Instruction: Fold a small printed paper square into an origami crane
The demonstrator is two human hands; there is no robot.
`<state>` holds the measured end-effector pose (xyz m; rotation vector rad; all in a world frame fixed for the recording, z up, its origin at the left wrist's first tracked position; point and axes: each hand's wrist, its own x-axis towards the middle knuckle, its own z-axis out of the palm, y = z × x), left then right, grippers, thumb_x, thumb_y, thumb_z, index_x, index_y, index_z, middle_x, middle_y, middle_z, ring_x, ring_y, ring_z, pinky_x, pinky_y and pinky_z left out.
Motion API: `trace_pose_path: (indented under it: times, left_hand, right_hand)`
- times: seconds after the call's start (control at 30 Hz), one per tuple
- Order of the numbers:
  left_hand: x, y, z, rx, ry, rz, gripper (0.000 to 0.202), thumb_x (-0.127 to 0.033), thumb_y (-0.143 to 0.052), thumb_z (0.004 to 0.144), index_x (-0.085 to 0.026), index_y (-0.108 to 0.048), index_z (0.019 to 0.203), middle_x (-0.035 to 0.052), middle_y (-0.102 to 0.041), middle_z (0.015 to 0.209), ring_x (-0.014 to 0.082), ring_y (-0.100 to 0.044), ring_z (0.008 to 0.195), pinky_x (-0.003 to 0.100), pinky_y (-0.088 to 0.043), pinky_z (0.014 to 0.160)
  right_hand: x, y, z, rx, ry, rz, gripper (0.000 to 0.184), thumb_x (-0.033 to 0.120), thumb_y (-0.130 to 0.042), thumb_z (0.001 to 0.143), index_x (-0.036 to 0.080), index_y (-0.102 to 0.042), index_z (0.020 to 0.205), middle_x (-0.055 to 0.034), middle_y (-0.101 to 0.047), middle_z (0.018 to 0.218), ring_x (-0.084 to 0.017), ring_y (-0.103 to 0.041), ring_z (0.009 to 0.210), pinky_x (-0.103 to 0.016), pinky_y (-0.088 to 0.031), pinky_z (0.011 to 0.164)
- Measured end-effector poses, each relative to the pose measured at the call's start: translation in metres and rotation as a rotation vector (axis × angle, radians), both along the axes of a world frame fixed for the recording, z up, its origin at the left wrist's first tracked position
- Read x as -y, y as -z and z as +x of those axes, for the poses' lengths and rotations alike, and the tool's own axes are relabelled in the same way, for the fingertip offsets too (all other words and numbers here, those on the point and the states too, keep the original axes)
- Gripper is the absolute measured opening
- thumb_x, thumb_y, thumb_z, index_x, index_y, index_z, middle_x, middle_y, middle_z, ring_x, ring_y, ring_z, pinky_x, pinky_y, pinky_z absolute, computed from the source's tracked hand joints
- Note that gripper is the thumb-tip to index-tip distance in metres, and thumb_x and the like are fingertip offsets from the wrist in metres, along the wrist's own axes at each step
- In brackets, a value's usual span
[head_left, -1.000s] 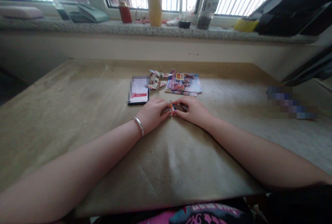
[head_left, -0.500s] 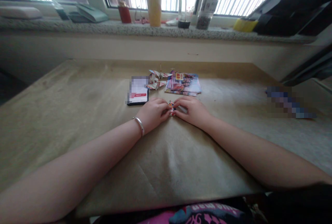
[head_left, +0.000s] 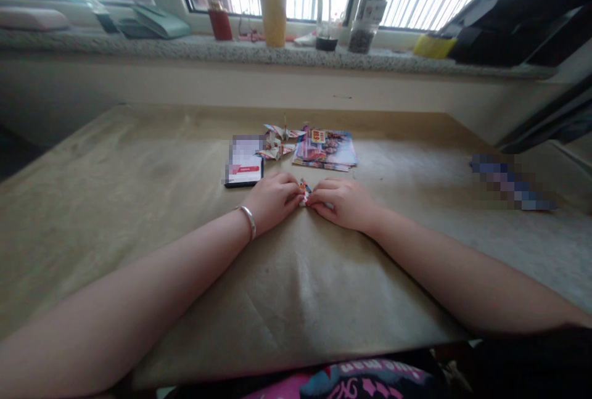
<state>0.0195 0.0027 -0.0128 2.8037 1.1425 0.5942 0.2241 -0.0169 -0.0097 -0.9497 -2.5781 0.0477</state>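
Between my two hands is a small folded piece of printed paper [head_left: 304,188], white with orange, red and blue patches. My left hand [head_left: 276,198], with a silver bangle at the wrist, pinches its left side with thumb and fingers. From the other side my right hand [head_left: 340,200] is closed on its lower right edge. Fingers cover much of the paper, so its full shape is hidden. Just beyond my hands lie several folded paper cranes [head_left: 278,147], beside a stack of colourful printed sheets [head_left: 326,149].
A phone [head_left: 245,164] with a lit screen lies left of the cranes. The table [head_left: 185,251] has a tan cover. Far right is a blurred bluish item [head_left: 511,183]. On the stone windowsill [head_left: 161,47] stand a red bottle [head_left: 220,21], a yellow cylinder [head_left: 274,4] and clear containers.
My right fingers have shifted lower on the paper, showing more of its upper part. The camera view has drifted slightly; the cranes, sheets and phone stay in place.
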Motion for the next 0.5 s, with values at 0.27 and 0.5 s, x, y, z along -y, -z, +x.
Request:
trace_pose_path:
  times: [0.27, 0.5]
  left_hand:
    - [-0.0010, 0.0004, -0.0001, 0.008, -0.001, -0.007, 0.022, -0.032, -0.053, 0.085, -0.017, -0.068, 0.084, 0.0074, -0.063, 0.093, 0.0196, -0.056, 0.090, 0.035, -0.044, 0.084]
    - [0.0050, -0.0075, 0.0034, -0.112, -0.019, 0.054, 0.023, -0.032, -0.049, 0.087, -0.015, -0.064, 0.084, 0.0097, -0.063, 0.095, 0.0214, -0.055, 0.088, 0.036, -0.046, 0.080]
  right_hand:
    - [-0.0029, -0.0003, 0.0024, -0.009, -0.049, -0.040, 0.020, 0.021, -0.048, 0.086, 0.021, -0.068, 0.089, -0.0043, -0.066, 0.091, -0.015, -0.059, 0.085, -0.025, -0.045, 0.075]
    - [-0.0035, -0.0026, 0.0031, 0.005, -0.095, -0.036, 0.020, 0.020, -0.047, 0.087, 0.020, -0.067, 0.086, -0.0054, -0.066, 0.093, -0.016, -0.060, 0.086, -0.027, -0.045, 0.076]
